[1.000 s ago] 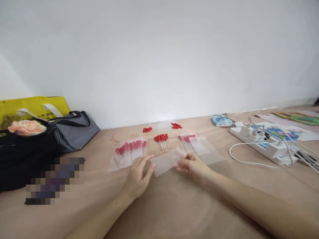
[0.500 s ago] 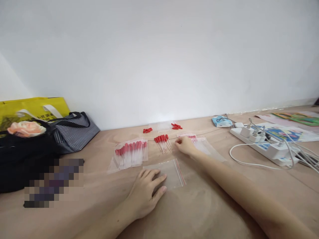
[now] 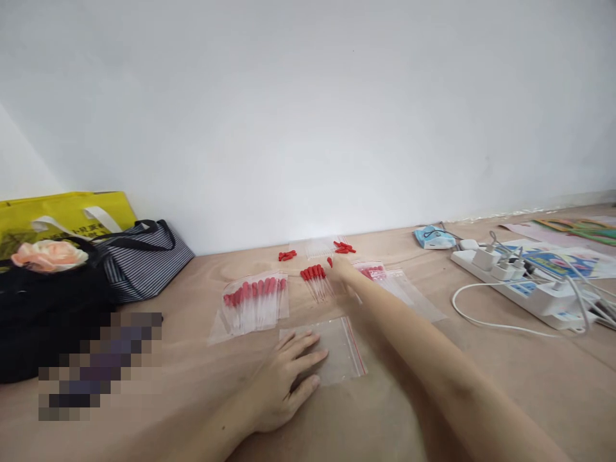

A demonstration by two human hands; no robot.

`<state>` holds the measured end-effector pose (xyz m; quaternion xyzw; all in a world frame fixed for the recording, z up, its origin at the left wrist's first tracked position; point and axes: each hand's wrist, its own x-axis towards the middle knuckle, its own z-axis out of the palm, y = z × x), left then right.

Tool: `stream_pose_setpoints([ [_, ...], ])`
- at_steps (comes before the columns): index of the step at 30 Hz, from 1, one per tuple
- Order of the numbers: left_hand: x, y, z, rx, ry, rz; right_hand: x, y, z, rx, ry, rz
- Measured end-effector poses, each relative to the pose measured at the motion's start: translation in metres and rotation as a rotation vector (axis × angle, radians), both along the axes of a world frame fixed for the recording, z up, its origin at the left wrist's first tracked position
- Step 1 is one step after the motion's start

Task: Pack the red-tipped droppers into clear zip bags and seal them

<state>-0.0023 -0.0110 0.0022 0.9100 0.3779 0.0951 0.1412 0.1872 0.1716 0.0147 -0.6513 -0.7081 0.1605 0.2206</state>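
My left hand (image 3: 294, 378) lies flat, fingers spread, on a clear zip bag (image 3: 344, 353) with a red strip along its right edge. Farther ahead, my right hand (image 3: 342, 268) reaches to the right end of a row of red-topped glass-like droppers (image 3: 315, 282). Its fingers are closed at the red bulb (image 3: 330, 262) of one dropper; the fingertips are partly hidden. Left of the row, filled zip bags (image 3: 253, 301) hold several such droppers. Another bag with red tops (image 3: 373, 273) lies beside my right wrist. Loose red bulbs (image 3: 287, 255) and more red bulbs (image 3: 344, 248) lie at the back.
Clear bags (image 3: 414, 298) lie right of my forearm. A white power strip (image 3: 510, 282) with plugs and cables stands at the right, near a blue mask-like item (image 3: 433, 237). A striped bag (image 3: 149, 263), black bag (image 3: 52, 308) and yellow bag (image 3: 72, 208) stand left.
My right hand has moved left and slightly away from me, from beside the row to its rightmost dropper. My left hand stays flat on the bag. The view has shifted slightly.
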Motion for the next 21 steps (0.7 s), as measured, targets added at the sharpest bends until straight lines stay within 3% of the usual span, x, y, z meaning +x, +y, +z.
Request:
stream_pose_setpoints([
  [5, 0.005, 0.001, 0.002, -0.020, 0.071, 0.022, 0.048, -0.047, 0.003, 0.123, 0.221, -0.023],
  [8, 0.010, 0.004, 0.003, -0.017, 0.096, 0.003, 0.072, -0.090, -0.013, 0.171, 0.707, 0.016],
  [12, 0.014, 0.005, 0.003, -0.001, 0.104, -0.012, 0.082, -0.132, -0.036, 0.227, 0.990, -0.019],
  [21, 0.014, 0.006, 0.000, 0.036, 0.104, -0.004, 0.074, -0.147, -0.043, 0.167, 1.097, -0.044],
])
